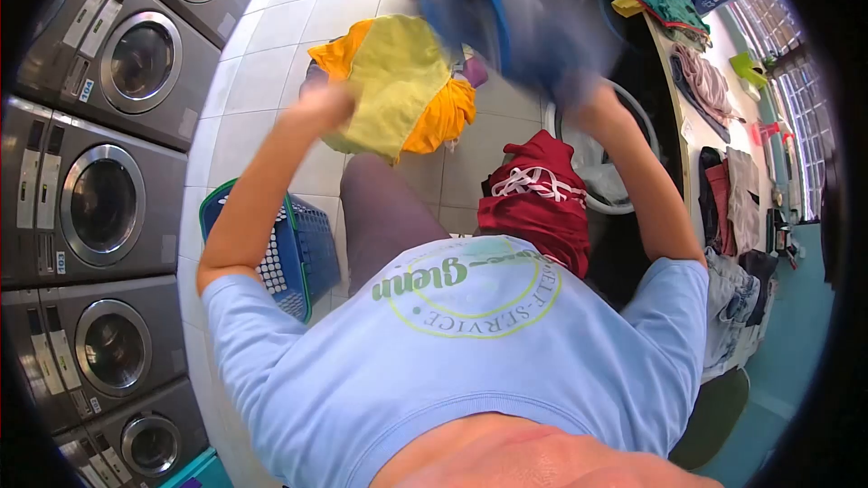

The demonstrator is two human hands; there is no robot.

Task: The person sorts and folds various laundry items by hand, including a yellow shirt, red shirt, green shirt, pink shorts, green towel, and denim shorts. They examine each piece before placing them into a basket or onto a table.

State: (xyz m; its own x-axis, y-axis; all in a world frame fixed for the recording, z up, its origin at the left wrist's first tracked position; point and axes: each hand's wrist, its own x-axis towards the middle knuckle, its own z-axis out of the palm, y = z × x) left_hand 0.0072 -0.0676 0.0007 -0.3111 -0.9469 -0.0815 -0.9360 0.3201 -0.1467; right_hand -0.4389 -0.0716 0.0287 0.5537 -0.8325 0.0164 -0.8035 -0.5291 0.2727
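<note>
A blurred dark blue garment [551,23] with a brighter blue edge stretches out in front of me; my right hand [588,101] grips its near end. My left hand [323,108], smeared by motion, overlaps the near left side of a heap of yellow-green cloth [395,81]. Orange cloth [443,116] shows around that heap, just past my left knee. Across my right thigh lies a dark red garment [533,208] with a white drawstring.
Beside my left leg stands a blue basket [312,248] with a green rim. A white round tub [646,122] is at my right. Folded clothes [743,194] line the table on the right. Stacked front-loading machines [104,199] fill the left side.
</note>
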